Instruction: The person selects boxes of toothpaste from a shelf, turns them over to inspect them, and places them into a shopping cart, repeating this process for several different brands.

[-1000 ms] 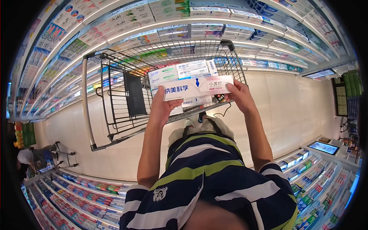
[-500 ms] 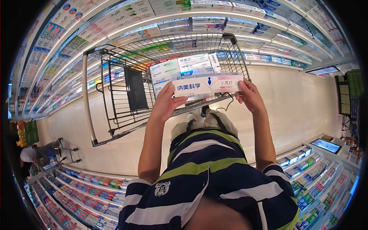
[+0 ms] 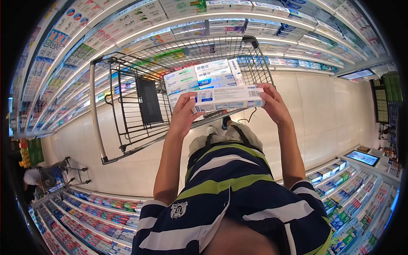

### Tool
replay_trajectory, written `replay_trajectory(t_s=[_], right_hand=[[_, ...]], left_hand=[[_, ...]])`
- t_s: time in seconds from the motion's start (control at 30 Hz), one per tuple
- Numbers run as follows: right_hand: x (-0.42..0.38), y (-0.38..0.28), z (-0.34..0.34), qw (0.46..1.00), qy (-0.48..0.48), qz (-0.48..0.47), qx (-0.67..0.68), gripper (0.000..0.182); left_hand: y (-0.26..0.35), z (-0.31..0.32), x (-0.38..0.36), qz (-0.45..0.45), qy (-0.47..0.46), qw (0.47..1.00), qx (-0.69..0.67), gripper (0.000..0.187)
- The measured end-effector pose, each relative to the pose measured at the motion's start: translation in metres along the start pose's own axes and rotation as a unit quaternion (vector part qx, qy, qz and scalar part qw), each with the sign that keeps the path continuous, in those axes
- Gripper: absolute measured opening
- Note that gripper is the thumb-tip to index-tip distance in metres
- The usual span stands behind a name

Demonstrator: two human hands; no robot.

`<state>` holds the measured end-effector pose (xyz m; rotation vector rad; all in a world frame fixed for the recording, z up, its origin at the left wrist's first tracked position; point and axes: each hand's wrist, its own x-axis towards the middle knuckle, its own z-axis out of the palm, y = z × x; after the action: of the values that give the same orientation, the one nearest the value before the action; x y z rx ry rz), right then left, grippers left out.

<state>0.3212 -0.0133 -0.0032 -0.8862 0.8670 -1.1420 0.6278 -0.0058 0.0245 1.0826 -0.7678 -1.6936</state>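
Between both hands is a long white toothpaste box [image 3: 231, 94], held level by its two ends. A panel of small print and a barcode near the right end face up. My left hand [image 3: 184, 114] grips the left end, thumb on top. At the right end, my right hand [image 3: 274, 104] pinches the box with its thumb and fingers. Just beyond it, several toothpaste boxes [image 3: 178, 81] lie stacked in the shopping cart [image 3: 97, 114]. The held box hides part of that stack.
Lit shelves [image 3: 182, 26] packed with boxed goods run behind the cart. More stocked shelves [image 3: 102, 212] stand on the near side. A screen [image 3: 362, 157] is at the right. Far left, a person [image 3: 32, 177] is beside another cart [image 3: 55, 176].
The toothpaste box has been turned over: its front with large blue lettering faced up before, and now a printed side with the barcode does. Both hands still hold its ends.
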Motion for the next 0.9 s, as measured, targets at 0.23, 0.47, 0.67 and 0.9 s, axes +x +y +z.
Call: replay_trajectory(t_s=[0.23, 0.47, 0.67, 0.9], right_hand=[[-0.008, -0.011, -0.002, 0.993, 0.043, 0.110, 0.010, 0.049], [-0.014, 0.002, -0.015, 0.996, -0.011, 0.084, 0.001, 0.052], [-0.015, 0.003, -0.015, 0.992, -0.036, 0.060, 0.106, 0.033], [-0.006, 0.009, -0.021, 0.994, -0.030, 0.069, -0.075, 0.020]], left_hand=[[-0.011, -0.018, 0.013, -0.008, -0.025, 0.997, -0.073, 0.051], [0.002, -0.007, 0.000, -0.090, -0.050, 0.994, 0.022, 0.059], [-0.009, -0.005, 0.011, -0.041, -0.029, 0.999, -0.017, 0.019], [-0.020, 0.004, 0.031, 0.059, 0.014, 0.997, 0.041, 0.032]])
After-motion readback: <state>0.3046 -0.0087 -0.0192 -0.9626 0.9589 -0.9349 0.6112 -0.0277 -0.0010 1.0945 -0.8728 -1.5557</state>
